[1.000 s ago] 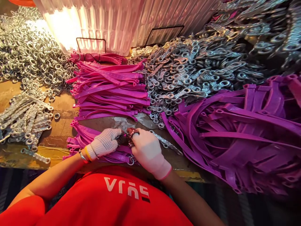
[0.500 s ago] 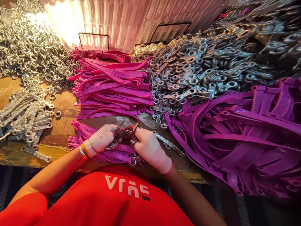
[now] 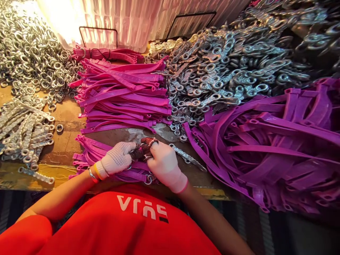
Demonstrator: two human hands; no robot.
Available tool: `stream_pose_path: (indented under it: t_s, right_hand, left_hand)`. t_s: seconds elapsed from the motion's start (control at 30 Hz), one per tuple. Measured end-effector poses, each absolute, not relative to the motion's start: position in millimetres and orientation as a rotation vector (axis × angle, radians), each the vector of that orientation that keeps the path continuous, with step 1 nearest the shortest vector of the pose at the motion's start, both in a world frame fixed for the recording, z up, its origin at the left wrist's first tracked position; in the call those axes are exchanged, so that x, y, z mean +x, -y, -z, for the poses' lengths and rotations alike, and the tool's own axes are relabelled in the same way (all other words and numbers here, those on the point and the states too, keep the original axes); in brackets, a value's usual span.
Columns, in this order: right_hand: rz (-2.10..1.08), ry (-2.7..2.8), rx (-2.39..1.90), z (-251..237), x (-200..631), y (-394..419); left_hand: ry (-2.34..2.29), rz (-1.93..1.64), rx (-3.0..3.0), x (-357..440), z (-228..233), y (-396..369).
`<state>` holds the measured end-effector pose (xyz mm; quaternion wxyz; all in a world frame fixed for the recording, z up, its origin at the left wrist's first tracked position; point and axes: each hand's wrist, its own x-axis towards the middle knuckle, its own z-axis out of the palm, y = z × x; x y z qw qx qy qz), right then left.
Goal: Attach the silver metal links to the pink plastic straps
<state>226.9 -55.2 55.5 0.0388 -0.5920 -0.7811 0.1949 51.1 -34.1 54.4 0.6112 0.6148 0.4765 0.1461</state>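
left hand: white knitted-glove left hand (image 3: pixel 118 158) at the near edge of the worn brown wooden table (image 3: pixel 67 120), fingers curled shut, tips meeting the right hand's; what they pinch is hidden.
right hand: white-gloved right hand (image 3: pixel 165 165) with red-brown fingertips (image 3: pixel 147 142), fingers curled closed toward the left hand, resting on the strap bundle.
held thing: the small piece between the two sets of fingertips is too hidden to tell; a small metal ring (image 3: pixel 148 179) shows just under the right palm, at the end of a strap.
strap bundle: flat bundle of magenta plastic straps (image 3: pixel 89 153) lies under both hands along the near edge, touching them.
chain strip: flat silver metal link strip (image 3: pixel 187 159) lies just right of the right hand, on bare table.
stack: neat stack of magenta plastic straps (image 3: pixel 124 95) mid-table, beyond the hands.
loose pile: loose heap of purple plastic straps (image 3: pixel 278 148) at the right edge.
rings: heap of silver metal rings (image 3: pixel 29 60) at the far left corner.
link strips: pile of silver link strips (image 3: pixel 22 132) at the left edge.
eyelets: big heap of grey metal eyelet links (image 3: pixel 233 67) far right.
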Motion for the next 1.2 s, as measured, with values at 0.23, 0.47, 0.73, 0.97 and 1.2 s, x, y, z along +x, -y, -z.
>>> stream_pose_path:
  t_s: [0.23, 0.47, 0.73, 0.97, 1.2]
  right_hand:
    - [-0.781, 2.626, -1.859, -72.7, 233.9, 49.8]
    - [-0.620, 2.840, -1.641, -71.8, 229.0, 53.7]
    - [-0.597, 2.931, -1.591, -80.8, 249.5, 43.9]
    - [0.003, 2.494, -2.064, -68.4, 293.8, -10.8]
    - [-0.009, 2.481, -2.147, -57.7, 295.1, -10.9]
  left_hand:
    - [-1.143, -0.322, 1.337, 46.3, -49.9, 37.5]
    - [-1.084, -0.301, 1.502, 46.0, -43.1, 39.6]
    - [-1.105, -0.315, 1.193, 45.0, -53.4, 35.1]
    - [-0.942, -0.442, 0.588, 45.2, -63.5, 35.4]
    - [-0.814, -0.364, 0.428, 43.6, -68.0, 39.6]
